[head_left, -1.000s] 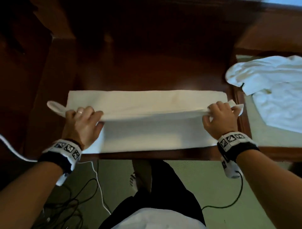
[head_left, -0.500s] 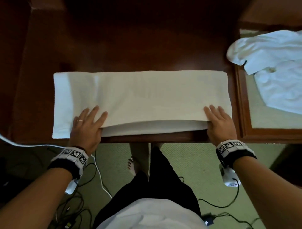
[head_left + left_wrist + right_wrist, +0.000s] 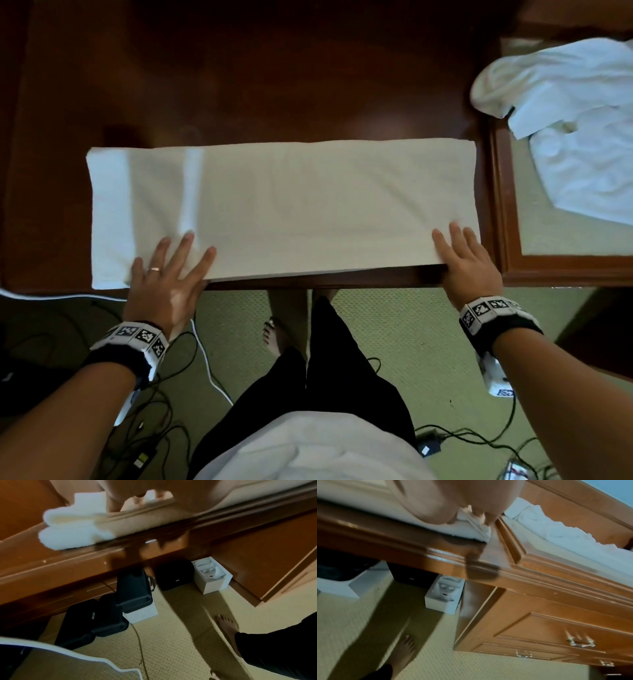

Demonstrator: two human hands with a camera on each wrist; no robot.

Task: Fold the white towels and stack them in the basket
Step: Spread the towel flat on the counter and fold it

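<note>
Lying folded lengthwise across the centre of the frame, a white towel (image 3: 281,205) is spread on the dark wooden desk (image 3: 274,85). Its lower left corner is pressed by the left hand (image 3: 168,277), fingers splayed flat; its lower right corner is pressed by the right hand (image 3: 466,263), fingers straight. Crumpled white towels (image 3: 575,130) are seen at upper right.
</note>
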